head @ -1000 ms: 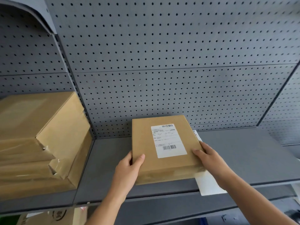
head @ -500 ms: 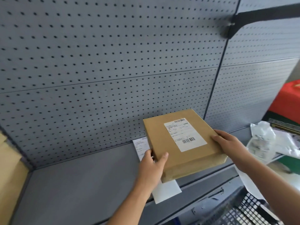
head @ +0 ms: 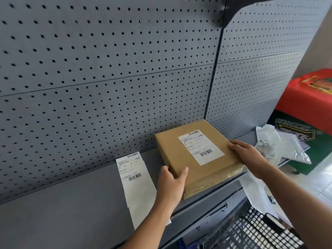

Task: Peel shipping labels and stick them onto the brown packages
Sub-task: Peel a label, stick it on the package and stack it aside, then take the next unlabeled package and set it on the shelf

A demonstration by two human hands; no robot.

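A flat brown package (head: 172,151) sits above the right end of the grey shelf (head: 71,209), tilted, with a white shipping label (head: 201,147) stuck on its top face. My left hand (head: 171,184) grips its near left corner, thumb on top. My right hand (head: 247,153) holds its right edge. To the left, a strip of white label sheets (head: 134,177) lies flat on the shelf, one printed label at its far end.
Grey pegboard (head: 107,78) backs the shelf. Crumpled clear plastic and paper (head: 280,144) lie at the right. A black wire basket (head: 251,232) is below right. A red and green box (head: 309,97) stands at far right.
The view has swung right, away from the stacked brown boxes. Both hands have carried the labelled package to the right, off the label sheets, which are now exposed on the shelf.
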